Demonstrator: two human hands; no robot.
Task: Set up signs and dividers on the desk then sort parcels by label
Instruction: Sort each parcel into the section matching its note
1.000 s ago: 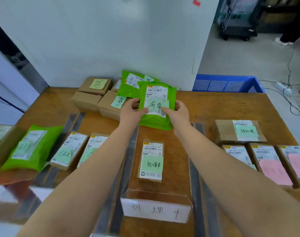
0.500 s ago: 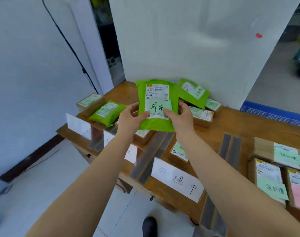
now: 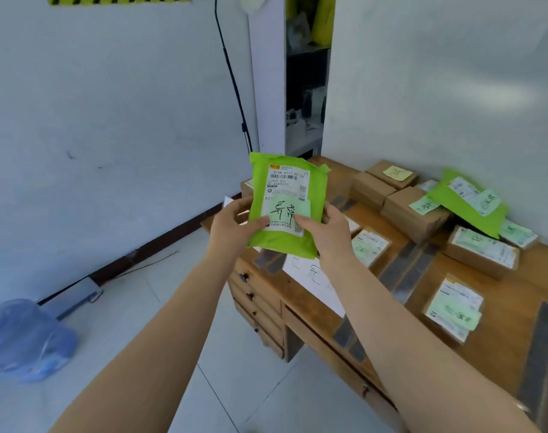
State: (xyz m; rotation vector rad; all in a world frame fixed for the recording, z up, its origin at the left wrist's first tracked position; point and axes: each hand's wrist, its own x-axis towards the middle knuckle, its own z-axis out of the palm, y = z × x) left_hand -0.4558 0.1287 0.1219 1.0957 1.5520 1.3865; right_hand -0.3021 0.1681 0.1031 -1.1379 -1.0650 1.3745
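I hold a green mailer parcel upright in both hands, in the air over the left end of the wooden desk. It carries a white shipping label and a pale green handwritten note. My left hand grips its left edge and my right hand its right edge, thumbs on the front. A white sign stands at the desk's front edge below the parcel. Dark divider strips run across the desk. Several cardboard parcels and another green mailer lie on the desk.
Brown boxes are stacked against the white wall at the back of the desk. A drawer unit sits under the desk's left end. A blue water jug lies on the tiled floor at the left. A black cable hangs down the wall.
The green parcel has been lifted off the pile at the back and carried left, still in both hands. The view has swung left, so the desk now sits at the right.
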